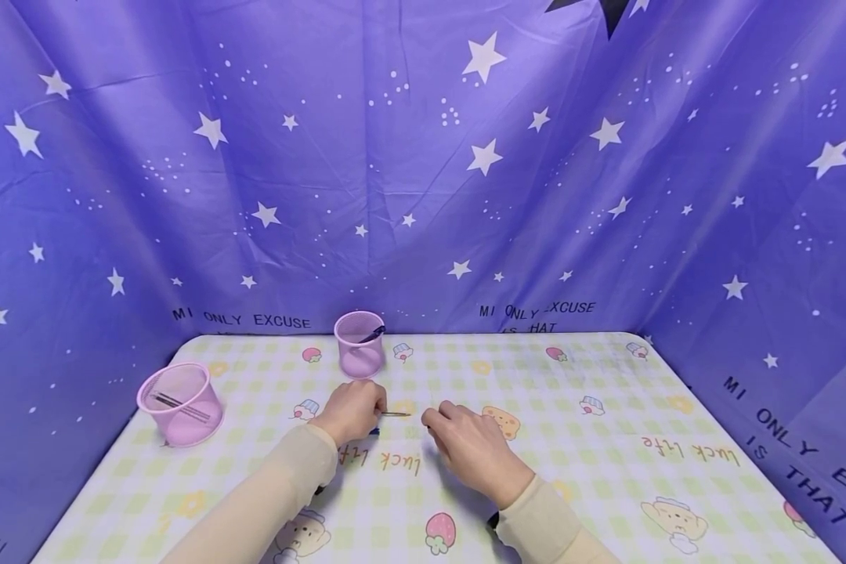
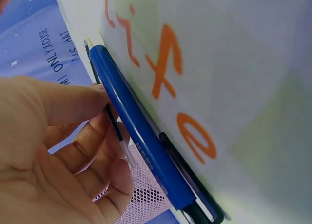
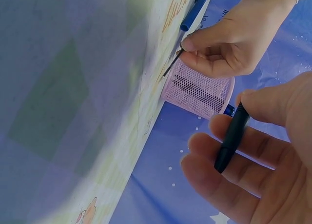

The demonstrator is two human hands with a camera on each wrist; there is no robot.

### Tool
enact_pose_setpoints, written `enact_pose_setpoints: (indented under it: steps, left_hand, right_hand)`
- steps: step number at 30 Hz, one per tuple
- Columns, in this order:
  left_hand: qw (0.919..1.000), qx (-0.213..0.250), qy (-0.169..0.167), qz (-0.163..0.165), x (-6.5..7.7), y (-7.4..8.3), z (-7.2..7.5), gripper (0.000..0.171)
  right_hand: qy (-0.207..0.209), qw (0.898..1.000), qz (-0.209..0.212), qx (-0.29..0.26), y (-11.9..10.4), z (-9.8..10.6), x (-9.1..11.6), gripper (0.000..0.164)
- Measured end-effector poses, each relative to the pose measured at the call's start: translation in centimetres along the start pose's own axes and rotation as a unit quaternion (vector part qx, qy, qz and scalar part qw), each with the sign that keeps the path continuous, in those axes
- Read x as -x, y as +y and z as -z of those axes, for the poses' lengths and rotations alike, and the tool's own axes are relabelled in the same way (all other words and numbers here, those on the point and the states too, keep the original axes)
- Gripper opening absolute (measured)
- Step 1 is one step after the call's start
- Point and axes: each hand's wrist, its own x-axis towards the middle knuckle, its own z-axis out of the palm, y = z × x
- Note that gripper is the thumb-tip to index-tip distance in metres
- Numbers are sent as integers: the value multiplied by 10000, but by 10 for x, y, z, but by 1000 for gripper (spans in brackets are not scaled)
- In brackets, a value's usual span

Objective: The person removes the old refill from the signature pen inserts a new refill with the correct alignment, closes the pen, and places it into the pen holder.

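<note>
Between thumb and fingertips, my left hand (image 1: 352,411) pinches a thin pen refill (image 2: 115,125), with a dark middle, a metal tip and a clear tail end. Right beside these fingers lies a blue pen barrel (image 2: 139,124) with a dark clip, on the tablecloth. My right hand (image 1: 475,450) is a short way to the right of the refill's tip. In the right wrist view it holds a short dark tapered pen piece (image 3: 232,138) between thumb and fingers. The head view hides that piece behind the hand.
A pink mesh pen cup (image 1: 361,362) with a dark blue pen in it stands behind my left hand. Another pink cup (image 1: 200,423), at the left table edge, holds slim dark sticks. Purple star-printed curtains (image 1: 409,258) border the checked tablecloth (image 1: 606,486).
</note>
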Motion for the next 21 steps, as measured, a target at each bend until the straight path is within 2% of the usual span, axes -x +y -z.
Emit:
enact_pose_setpoints:
  steps: [9, 21]
  left_hand:
    - [9989, 54, -395, 228, -3, -1, 3, 14]
    - [9989, -10, -459, 61, -5, -1, 6, 17]
  right_hand:
    - [3, 10000, -19, -22, 0, 0, 0, 10]
    - [31, 10000, -37, -11, 1, 0, 0, 10]
